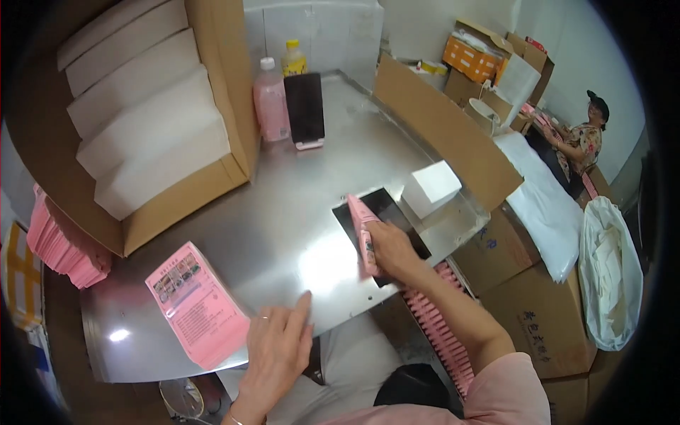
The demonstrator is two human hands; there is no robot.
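My right hand (392, 249) grips a flat pink printed packet (362, 225), held tilted on edge above a black square plate (405, 225) set in the metal table. My left hand (278, 347) holds nothing; its index finger points forward and its other fingers are loosely bent. Beside it, at the table's near left, lies a thick stack of pink printed packets (202, 319) with small pictures and text on top. A white box (431, 188) stands just beyond the plate.
A large open carton (241, 106) of white bundles fills the far left. Pink bottle (270, 103), yellow-capped bottle (292, 59) and phone on a stand (305, 110) stand at the back. Rows of pink packets (443, 326) lie below the right edge. Another person (577, 142) sits far right.
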